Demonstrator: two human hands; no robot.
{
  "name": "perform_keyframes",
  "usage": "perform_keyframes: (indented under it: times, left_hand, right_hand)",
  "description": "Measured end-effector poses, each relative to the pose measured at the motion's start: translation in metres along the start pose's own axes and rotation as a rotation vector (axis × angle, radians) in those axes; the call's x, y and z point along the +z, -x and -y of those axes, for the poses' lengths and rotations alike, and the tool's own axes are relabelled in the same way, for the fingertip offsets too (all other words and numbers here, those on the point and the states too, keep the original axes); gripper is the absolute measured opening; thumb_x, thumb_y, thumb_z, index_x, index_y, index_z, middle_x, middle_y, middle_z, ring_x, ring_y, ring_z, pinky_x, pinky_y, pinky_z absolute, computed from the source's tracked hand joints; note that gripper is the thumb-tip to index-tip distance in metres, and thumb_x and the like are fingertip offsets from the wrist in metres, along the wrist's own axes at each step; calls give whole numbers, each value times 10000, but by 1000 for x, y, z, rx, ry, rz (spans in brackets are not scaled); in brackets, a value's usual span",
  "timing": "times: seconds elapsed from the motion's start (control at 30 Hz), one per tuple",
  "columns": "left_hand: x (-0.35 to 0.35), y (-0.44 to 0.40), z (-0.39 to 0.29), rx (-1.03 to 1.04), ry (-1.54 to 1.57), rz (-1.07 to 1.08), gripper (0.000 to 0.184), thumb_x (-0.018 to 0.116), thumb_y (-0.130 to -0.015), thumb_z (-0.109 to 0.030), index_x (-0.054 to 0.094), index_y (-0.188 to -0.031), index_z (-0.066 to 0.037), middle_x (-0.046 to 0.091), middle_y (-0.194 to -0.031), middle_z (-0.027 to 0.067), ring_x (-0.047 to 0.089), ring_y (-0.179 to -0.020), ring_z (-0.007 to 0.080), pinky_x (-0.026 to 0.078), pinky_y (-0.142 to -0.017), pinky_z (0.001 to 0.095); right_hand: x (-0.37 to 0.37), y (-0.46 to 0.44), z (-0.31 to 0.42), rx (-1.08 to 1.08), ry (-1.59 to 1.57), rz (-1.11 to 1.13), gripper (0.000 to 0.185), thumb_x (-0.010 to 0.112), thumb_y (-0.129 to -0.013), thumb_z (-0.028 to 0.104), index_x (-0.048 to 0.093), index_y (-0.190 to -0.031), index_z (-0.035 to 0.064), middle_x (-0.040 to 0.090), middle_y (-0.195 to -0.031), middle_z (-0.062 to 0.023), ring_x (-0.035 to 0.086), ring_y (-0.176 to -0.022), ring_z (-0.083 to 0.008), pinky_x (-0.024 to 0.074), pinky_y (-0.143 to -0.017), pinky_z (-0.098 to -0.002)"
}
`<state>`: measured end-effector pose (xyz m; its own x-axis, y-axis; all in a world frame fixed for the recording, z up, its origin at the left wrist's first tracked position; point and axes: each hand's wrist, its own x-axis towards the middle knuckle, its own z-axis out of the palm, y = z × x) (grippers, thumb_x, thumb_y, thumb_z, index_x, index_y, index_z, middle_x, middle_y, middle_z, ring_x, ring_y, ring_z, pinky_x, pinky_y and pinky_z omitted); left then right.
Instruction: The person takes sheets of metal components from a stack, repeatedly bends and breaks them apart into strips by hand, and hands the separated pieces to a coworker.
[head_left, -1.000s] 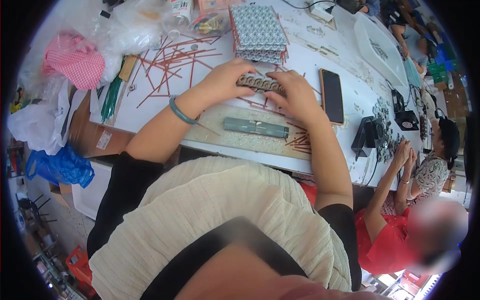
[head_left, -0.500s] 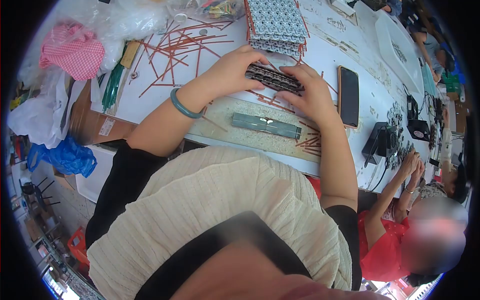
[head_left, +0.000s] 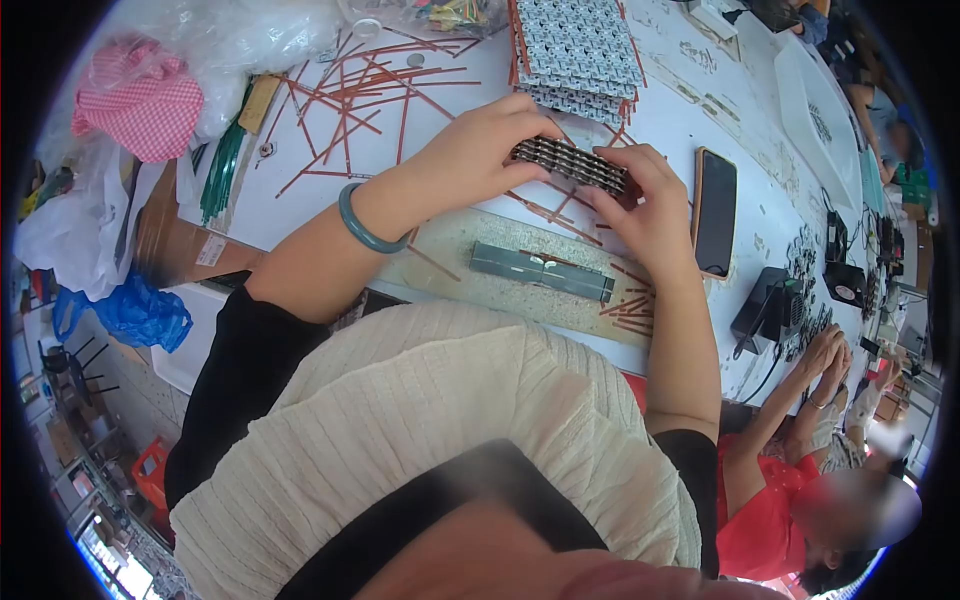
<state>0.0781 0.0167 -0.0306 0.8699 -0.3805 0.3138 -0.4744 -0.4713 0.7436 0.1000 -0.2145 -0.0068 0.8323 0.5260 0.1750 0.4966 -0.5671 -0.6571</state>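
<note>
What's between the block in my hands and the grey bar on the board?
From the block toward the bar, the head view shows thin reddish strips on the white tabletop, then the far margin of the board.

The ridged block [head_left: 570,166] is partly hidden, the patterned stack [head_left: 578,45] cut off, scattered parts [head_left: 806,250], perhaps metal, blurred.

Left forearm [head_left: 310,250] angled forward and inward; right forearm [head_left: 684,340] reaching forward. Left hand [head_left: 495,150] and right hand [head_left: 652,208] face each other, thumbs [head_left: 525,174] nearer the body, fingers [head_left: 532,120] bent, both in a pinching grip.
</note>
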Motion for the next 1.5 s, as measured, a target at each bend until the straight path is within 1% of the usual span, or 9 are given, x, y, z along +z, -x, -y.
perform_keyframes:
  times: [0.23,0.43,0.57,0.87,0.97,1.07,1.17,1.23,1.5]
  left_hand:
    - [-10,1,-10,81,-17,-57,368,680,-768,-89,584,-1122,-64,508,-961,63,515,-638,143,449,-579,245]
    - [-13,2,-17,65,-20,-61,385,681,-765,-79,582,-1136,-64,515,-992,68,531,-702,141,452,-575,232]
    - [-14,2,-20,61,-24,-57,422,703,-739,-88,583,-1143,-66,520,-1016,75,540,-750,165,462,-597,250]
    - [-9,-6,-38,338,-566,-170,599,728,-680,-297,536,-1210,-93,544,-1041,96,530,-856,280,440,-756,346]
    - [4,-1,-25,212,-231,-60,464,668,-791,-297,547,-1177,-70,593,-950,84,557,-781,209,453,-680,307]
    - [-16,-3,-43,-506,636,433,363,529,-915,-339,558,-1101,-28,628,-838,82,572,-663,130,461,-553,269]
    - [-13,-4,-37,-705,1034,558,441,384,-974,-385,554,-1032,18,629,-740,83,554,-532,80,421,-400,219]
    - [-9,-4,-24,-712,1210,550,476,369,-972,-411,552,-1002,27,630,-749,108,549,-494,96,404,-355,207]
    - [-2,-1,-16,-693,1387,467,439,351,-983,-343,548,-1009,49,635,-826,151,540,-466,117,409,-340,198]
  right_hand:
    - [-8,-3,5,-251,37,-115,433,785,-646,107,611,-1037,47,599,-1026,-115,620,-890,-239,503,-778,-317]
    - [5,4,-1,10,-346,-94,424,761,-668,40,592,-1056,25,593,-1041,-126,617,-914,-245,498,-787,-294]
    - [2,4,2,-70,-247,-140,392,743,-686,22,594,-1049,29,611,-990,-122,615,-903,-236,495,-785,-301]
    - [2,8,6,-52,-318,-121,411,741,-659,18,598,-1044,33,616,-985,-123,612,-902,-245,485,-790,-313]
    - [-2,11,4,-18,-376,-25,443,743,-683,80,576,-1090,30,612,-1010,-101,603,-925,-224,484,-799,-317]
    - [-8,5,18,-151,-531,-142,499,735,-711,162,539,-1149,25,597,-1044,-80,581,-943,-202,479,-823,-330]
    - [-2,6,20,-29,-734,-8,376,593,-866,237,521,-1169,27,587,-1040,-58,546,-848,-116,477,-658,-242]
    - [2,8,13,137,-832,97,282,483,-944,259,556,-1094,32,597,-956,-38,511,-717,-60,408,-512,-182]
    - [4,2,10,458,-991,87,350,435,-955,333,592,-1022,27,594,-883,-44,518,-686,-100,392,-508,-225]
